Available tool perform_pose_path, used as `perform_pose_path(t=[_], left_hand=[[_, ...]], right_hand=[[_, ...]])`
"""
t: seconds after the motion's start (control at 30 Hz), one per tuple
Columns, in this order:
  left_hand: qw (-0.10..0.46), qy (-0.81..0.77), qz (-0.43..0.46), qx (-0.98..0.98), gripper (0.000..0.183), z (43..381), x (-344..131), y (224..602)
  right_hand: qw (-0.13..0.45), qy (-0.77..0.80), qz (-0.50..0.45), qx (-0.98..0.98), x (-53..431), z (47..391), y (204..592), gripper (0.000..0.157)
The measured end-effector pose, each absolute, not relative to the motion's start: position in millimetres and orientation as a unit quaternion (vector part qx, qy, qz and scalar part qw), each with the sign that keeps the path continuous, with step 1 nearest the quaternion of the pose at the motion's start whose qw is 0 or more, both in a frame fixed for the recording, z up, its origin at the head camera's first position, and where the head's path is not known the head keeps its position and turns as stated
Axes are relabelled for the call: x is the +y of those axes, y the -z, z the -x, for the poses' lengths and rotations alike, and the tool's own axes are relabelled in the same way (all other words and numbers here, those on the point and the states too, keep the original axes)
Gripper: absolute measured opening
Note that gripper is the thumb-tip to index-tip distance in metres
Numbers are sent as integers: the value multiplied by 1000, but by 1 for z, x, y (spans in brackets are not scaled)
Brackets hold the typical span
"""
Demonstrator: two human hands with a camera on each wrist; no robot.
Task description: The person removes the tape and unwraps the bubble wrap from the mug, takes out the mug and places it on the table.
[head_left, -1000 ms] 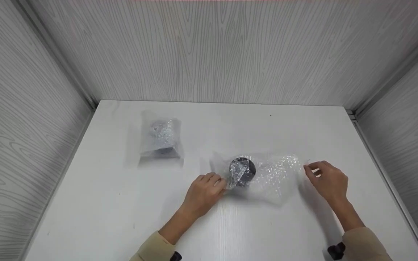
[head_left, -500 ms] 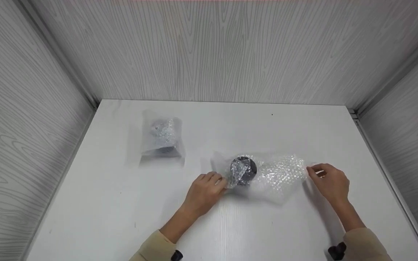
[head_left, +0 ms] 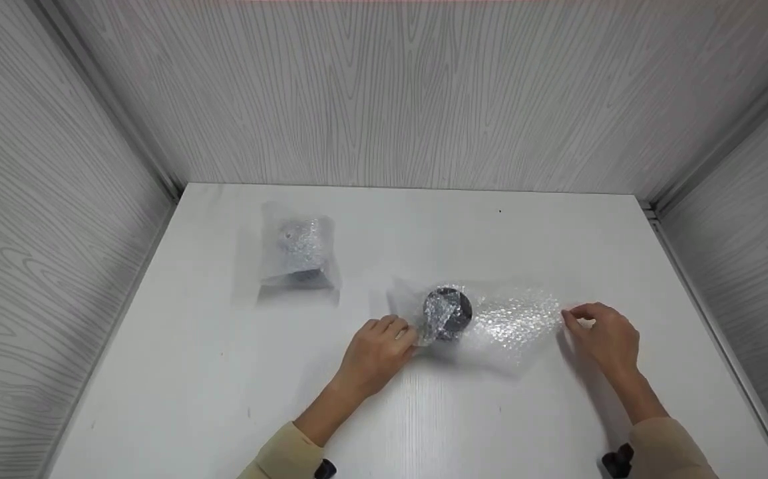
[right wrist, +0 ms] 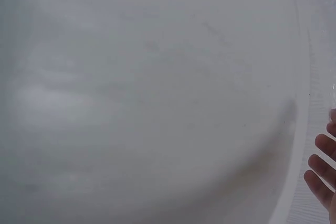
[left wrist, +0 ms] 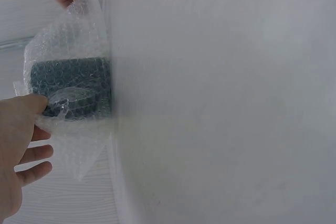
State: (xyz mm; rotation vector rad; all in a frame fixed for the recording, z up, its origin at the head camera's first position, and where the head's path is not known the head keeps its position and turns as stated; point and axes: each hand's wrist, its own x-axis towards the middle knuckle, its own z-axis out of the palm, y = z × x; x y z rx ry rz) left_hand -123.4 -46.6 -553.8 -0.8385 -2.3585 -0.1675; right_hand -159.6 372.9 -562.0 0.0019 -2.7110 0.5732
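Observation:
A dark cylindrical object (head_left: pixel 457 316) stands on the table, partly wrapped in a sheet of bubble wrap (head_left: pixel 514 322). Its exact kind cannot be told through the plastic. My left hand (head_left: pixel 372 356) holds the folded edge of the wrap against the object's left side; in the left wrist view the thumb presses the plastic there while the other fingers lie beneath. Off to the right, my right hand (head_left: pixel 605 336) pinches the far end of the sheet between thumb and index finger, drawing it out flat. In the right wrist view only some fingertips (right wrist: pixel 321 169) show.
Toward the back left of the white table (head_left: pixel 178 346) lies another bubble-wrapped package (head_left: pixel 301 246) with something dark inside. Wood-grain panels (head_left: pixel 384 93) enclose the back and both sides.
My right hand has shifted slightly, pulling the sheet's free end a little tauter and flatter. The left hand and the dark object stay where they were.

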Motion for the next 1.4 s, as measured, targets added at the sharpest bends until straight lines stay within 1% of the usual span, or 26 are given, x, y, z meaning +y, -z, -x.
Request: perform_pose_path(t=[0.3,0.5,0.6,0.7,0.77,0.87,1.13,1.4], left_hand=[[325,82,323,-885,23,124,-46,553],[324,81,323,-886,23,125,-46,554],[324,80,323,-886,24,125,-46,554],[324,73,322,-887,23,125,-46,554],[322,70,321,-888,23,125,-46,555],[319,66,320,-890,21,125,-46,555],[317,67,319,-891,21,125,-46,556],[322,69,319,-889,21,125,-46,556]], right_hand=[[184,-195,7,-963,375,156,563,24],[191,-183,22,-964,376,149,558,27],[215,-172,13,-961,376,145,556,22],[257,-159,-13,-953,375,142,555,18],[284,-153,-33,-946,374,141,553,17],[309,-143,-54,-939,370,140,549,18],[319,-150,-73,-933,353,139,531,21],[325,-165,-111,-925,337,139,521,25]])
